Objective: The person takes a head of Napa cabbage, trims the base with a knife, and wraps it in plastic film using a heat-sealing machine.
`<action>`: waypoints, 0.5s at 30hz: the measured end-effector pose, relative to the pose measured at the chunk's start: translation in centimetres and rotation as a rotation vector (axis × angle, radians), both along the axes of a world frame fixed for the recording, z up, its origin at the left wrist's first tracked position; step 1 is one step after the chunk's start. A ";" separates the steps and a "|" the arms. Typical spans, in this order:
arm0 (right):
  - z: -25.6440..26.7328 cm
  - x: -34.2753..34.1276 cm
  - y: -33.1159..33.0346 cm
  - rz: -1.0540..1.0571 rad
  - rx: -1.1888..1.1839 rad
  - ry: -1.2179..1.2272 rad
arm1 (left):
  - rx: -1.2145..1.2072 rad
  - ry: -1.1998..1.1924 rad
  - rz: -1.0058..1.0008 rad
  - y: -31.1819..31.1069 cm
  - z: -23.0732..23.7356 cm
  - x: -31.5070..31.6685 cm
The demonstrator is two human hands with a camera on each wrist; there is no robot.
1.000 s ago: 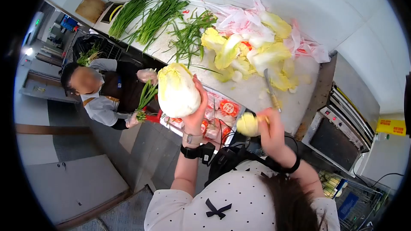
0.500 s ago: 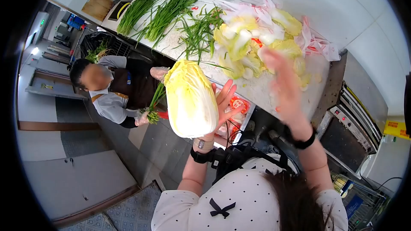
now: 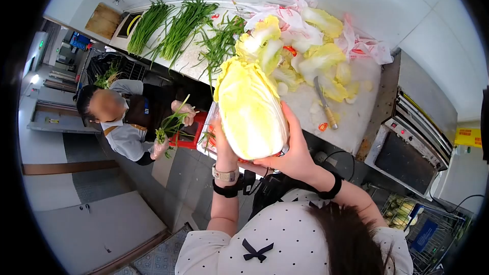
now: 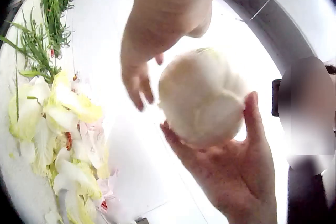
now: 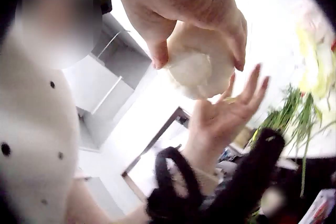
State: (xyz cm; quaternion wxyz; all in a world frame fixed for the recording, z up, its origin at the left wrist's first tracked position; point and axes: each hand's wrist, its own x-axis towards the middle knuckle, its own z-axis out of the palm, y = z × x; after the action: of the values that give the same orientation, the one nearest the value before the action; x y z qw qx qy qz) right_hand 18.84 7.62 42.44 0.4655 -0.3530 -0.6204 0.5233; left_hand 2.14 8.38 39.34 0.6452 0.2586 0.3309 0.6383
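A napa cabbage (image 3: 249,112), yellow at its leafy top and white at its base, is held up in front of the chest. My right hand (image 3: 298,153) grips its base from the right, thumb and fingers around the white end, as the right wrist view confirms. Along the cabbage's other side is my left hand (image 3: 225,140). In the right wrist view the left hand's fingers (image 5: 251,90) are straight and spread. The cut butt of the cabbage (image 4: 202,98) faces the left wrist camera.
Loose cabbage leaves (image 3: 321,61), plastic bags (image 3: 359,46), a curved knife (image 3: 326,107) and bunches of green chives (image 3: 181,28) lie on the counter (image 3: 356,122). Another person (image 3: 130,114) in gloves holds greens at left beside a red crate (image 3: 191,135). A wrapping machine (image 3: 410,142) stands at right.
The right hand let go of a pale yellow cabbage piece, passed over the leaf pile, then came back and took hold of the cabbage. The cabbage moved right, its leafy top pointing away.
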 end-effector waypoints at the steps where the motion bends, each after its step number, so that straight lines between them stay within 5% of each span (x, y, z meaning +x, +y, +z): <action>1: 0.2 0.3 0.2 -0.060 0.111 -0.147 | 0.121 -0.060 -0.025 0.2 0.1 -0.1; 2: 0.2 0.5 0.2 -0.121 0.218 -0.293 | 0.239 -0.119 -0.050 0.2 0.5 -0.1; 3: 0.2 0.4 0.0 -0.161 0.237 -0.334 | 0.191 0.102 0.016 -0.1 -0.7 -0.2; 6: 0.2 0.6 -0.6 -0.214 0.277 -0.418 | 0.104 0.272 -0.154 0.1 -0.2 0.2; 8: 1.0 2.0 -0.7 -0.168 0.274 -0.415 | -0.006 0.176 -0.120 -0.2 0.2 0.8; 11: 1.3 4.0 -0.8 0.006 0.104 -0.189 | -0.080 0.043 -0.074 -1.0 0.1 1.1; 15: 1.1 5.2 0.1 -0.059 0.061 0.025 | -0.073 0.014 -0.095 -1.0 -0.1 1.3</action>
State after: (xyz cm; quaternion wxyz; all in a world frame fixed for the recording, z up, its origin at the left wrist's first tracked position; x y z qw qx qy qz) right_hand 24.08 7.69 43.54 0.4991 -0.3501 -0.6196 0.4944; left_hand 3.46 7.40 39.22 0.6814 0.2547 0.3459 0.5926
